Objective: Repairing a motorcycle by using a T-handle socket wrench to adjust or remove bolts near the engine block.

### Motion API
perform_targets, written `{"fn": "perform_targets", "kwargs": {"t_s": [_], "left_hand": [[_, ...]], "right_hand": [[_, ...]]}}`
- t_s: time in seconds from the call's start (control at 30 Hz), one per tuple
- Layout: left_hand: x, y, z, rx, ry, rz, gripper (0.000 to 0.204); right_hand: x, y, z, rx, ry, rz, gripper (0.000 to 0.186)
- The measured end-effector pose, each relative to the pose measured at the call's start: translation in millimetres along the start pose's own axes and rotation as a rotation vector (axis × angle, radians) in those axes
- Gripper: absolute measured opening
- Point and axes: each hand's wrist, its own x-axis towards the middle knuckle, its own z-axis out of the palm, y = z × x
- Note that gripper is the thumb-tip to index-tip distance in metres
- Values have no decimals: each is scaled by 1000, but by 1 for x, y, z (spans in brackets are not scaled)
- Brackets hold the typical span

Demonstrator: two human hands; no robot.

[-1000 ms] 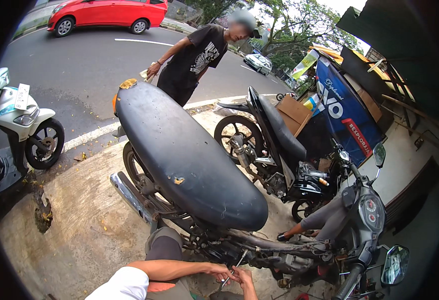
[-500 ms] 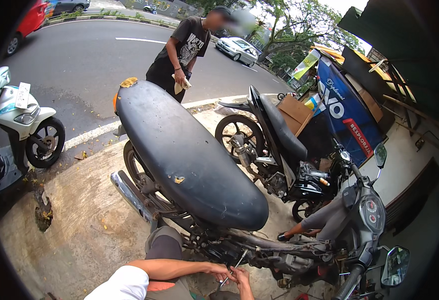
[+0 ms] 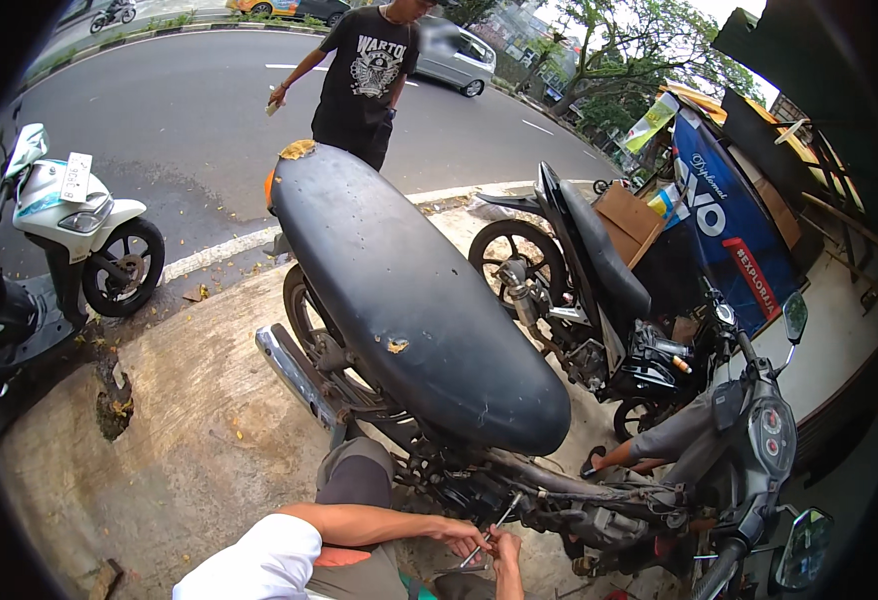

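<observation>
A motorcycle with a long black seat (image 3: pixel 424 315) stands in front of me, its engine and frame exposed below the seat. Low at its side, both my hands are on a slim metal T-handle wrench (image 3: pixel 504 514). The far end of its shaft meets the dark engine area (image 3: pixel 471 490); the exact fastener is too small to make out. My left hand (image 3: pixel 462 538) has its fingers closed around the lower shaft, near the crossbar. Just right of it, my right hand (image 3: pixel 506 548) grips the shaft with bent fingers.
The handlebar with gauges (image 3: pixel 771 432) and a mirror (image 3: pixel 805 548) reach in at right. Behind stands a second motorcycle (image 3: pixel 599 260), with someone's leg (image 3: pixel 649 442) beside it. A white scooter (image 3: pixel 74 215) is at left. Across the seat, a person (image 3: pixel 364 80) stands by the road.
My view has shifted, so the motorcycle sits further right and slightly lower. The standing person has turned and moved an arm out leftward. Both hands stay on the wrench.
</observation>
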Motion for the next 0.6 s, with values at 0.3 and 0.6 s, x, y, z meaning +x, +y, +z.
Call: {"fn": "perform_targets", "kwargs": {"t_s": [0.3,0.6], "left_hand": [[-9,11,4,12,-55,43,30],[-14,12,8,-4,12,68,27]], "right_hand": [[0,3,8,-103,113,-116,19],[-6,-6,11,-102,154,-165,21]]}}
